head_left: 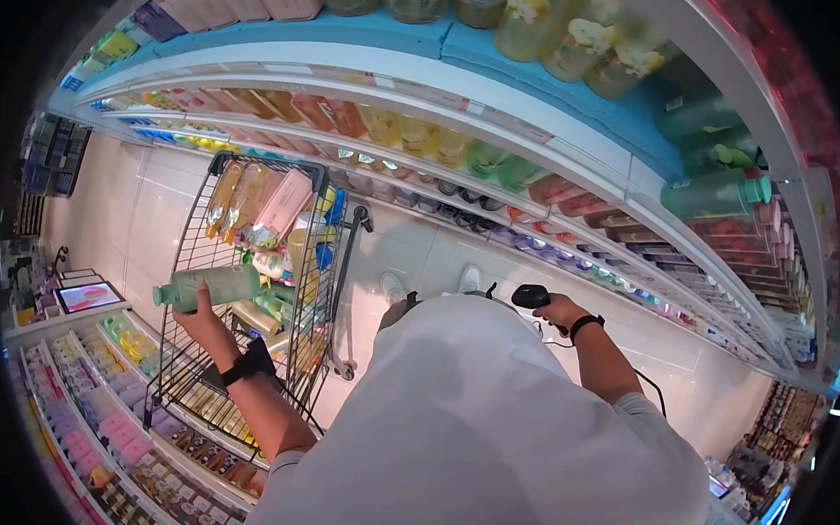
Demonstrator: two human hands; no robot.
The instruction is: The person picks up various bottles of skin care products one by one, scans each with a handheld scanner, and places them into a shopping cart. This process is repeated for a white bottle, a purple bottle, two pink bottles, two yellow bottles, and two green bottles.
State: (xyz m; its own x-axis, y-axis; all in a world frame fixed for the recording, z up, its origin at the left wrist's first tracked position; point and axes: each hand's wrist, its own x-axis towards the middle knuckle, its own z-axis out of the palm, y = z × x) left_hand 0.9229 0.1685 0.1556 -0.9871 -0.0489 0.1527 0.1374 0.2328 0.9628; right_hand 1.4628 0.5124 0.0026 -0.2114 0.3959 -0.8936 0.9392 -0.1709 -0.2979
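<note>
My left hand (201, 323) grips a green bottle (220, 283) with a green cap, tilted on its side above the shopping cart (197, 213). Inside the cart lie amber bottles (246, 196), a pink package (283, 205) and several other bottles and packs, partly hidden by the wire sides. Out to the right, my right hand (561, 314) is closed around a black handheld scanner (530, 296) with a cable. Its head points left, away from the shelves.
A long white shelf (554, 128) with bottles in several tiers runs across the front and right. At lower left stands another shelf (109, 418) of small packs, with a screen (89, 295) on top. Pale tiled floor (420, 253) lies between, under my shoes (470, 278).
</note>
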